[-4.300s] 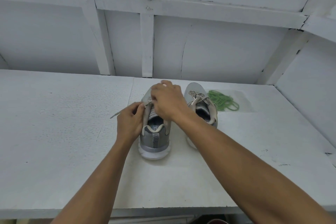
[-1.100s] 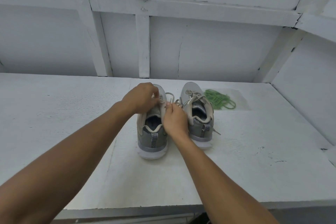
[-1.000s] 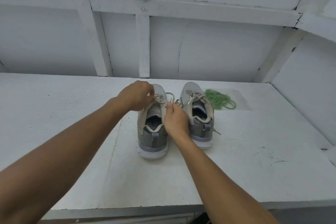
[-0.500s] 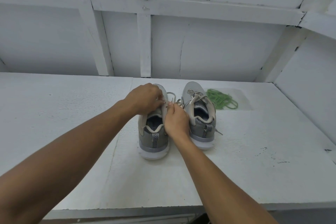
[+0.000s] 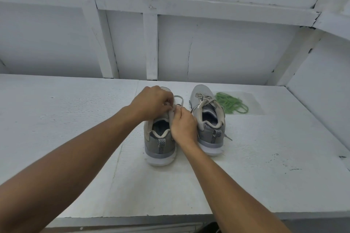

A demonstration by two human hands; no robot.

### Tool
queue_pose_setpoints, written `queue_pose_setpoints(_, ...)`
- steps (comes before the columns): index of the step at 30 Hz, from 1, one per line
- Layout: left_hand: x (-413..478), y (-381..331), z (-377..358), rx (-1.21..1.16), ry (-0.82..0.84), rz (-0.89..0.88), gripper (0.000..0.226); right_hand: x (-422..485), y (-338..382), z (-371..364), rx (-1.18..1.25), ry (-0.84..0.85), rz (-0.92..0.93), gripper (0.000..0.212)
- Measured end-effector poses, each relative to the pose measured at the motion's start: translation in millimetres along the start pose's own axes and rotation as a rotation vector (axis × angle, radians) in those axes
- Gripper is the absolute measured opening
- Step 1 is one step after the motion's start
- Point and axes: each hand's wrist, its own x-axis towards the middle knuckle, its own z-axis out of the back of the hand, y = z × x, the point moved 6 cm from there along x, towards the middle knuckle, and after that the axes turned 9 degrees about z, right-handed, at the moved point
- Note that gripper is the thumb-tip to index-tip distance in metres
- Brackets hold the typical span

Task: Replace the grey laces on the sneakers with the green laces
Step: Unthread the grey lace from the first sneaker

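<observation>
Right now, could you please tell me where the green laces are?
In the head view, the green laces lie in a loose heap on the white table, just right of the right-hand sneaker, towards the back wall.

**Both grips on one sneaker's lace**

The left grip [image 5: 153, 101] and right grip [image 5: 182, 124] meet over the near sneaker [image 5: 160, 143], fingers curled, pinching its grey lace [image 5: 179, 98]. The second sneaker [image 5: 208, 119] stands just right of the right grip. The green laces [image 5: 231, 103] lie further right on the counter [image 5: 56, 109].
</observation>
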Motion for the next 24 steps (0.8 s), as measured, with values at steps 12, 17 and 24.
queue_pose_setpoints(12, 6.8, 54.0, 32.5, -0.196, -0.099, 0.26, 0.041, -0.3, 0.5, -0.5, -0.027, 0.01, -0.008, 0.039)
queue_pose_setpoints(17, -1.1, 5.7, -4.2, -0.161, 0.108, 0.093, 0.026, -0.7, 0.1, 1.2, -0.021, 0.016, -0.009, 0.037)
queue_pose_setpoints(24, 10.3, 42.7, 40.1, -0.046, -0.267, 0.234, 0.011, -1.3, 0.7, 2.0, -0.03, 0.013, -0.01, 0.04)
